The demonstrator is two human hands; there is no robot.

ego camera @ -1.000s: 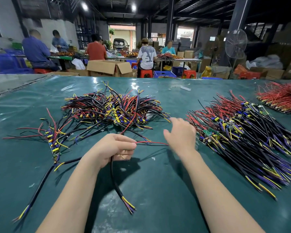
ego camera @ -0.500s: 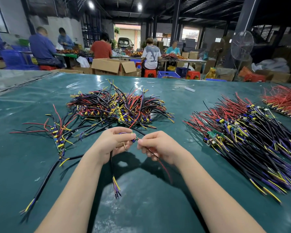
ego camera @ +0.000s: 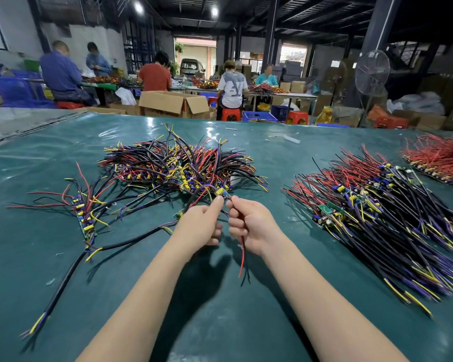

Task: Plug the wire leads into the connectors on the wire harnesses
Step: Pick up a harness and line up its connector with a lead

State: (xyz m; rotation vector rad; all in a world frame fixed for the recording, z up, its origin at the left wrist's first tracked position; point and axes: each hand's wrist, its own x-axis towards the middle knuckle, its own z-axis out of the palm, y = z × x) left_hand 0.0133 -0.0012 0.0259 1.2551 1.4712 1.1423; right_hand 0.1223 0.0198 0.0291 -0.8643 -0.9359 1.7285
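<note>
My left hand (ego camera: 200, 226) pinches the small yellow and green connector board (ego camera: 221, 193) of a wire harness, held above the green table (ego camera: 220, 322) in the middle. My right hand (ego camera: 249, 226) grips a red wire lead (ego camera: 242, 253) with a black one beside it. Its fingertips meet the left hand's at the connector. The leads hang down below my right fist. The joint between lead and connector is hidden by my fingers.
A tangled heap of harnesses (ego camera: 178, 165) lies behind my hands. A short row of harnesses (ego camera: 85, 218) lies at the left, a large pile (ego camera: 382, 218) at the right, red leads (ego camera: 439, 158) far right. People work at tables beyond.
My right hand came back from the right pile with red and black leads and met the left hand. Both hands have since lifted slightly, fingertips joined at the connector.
</note>
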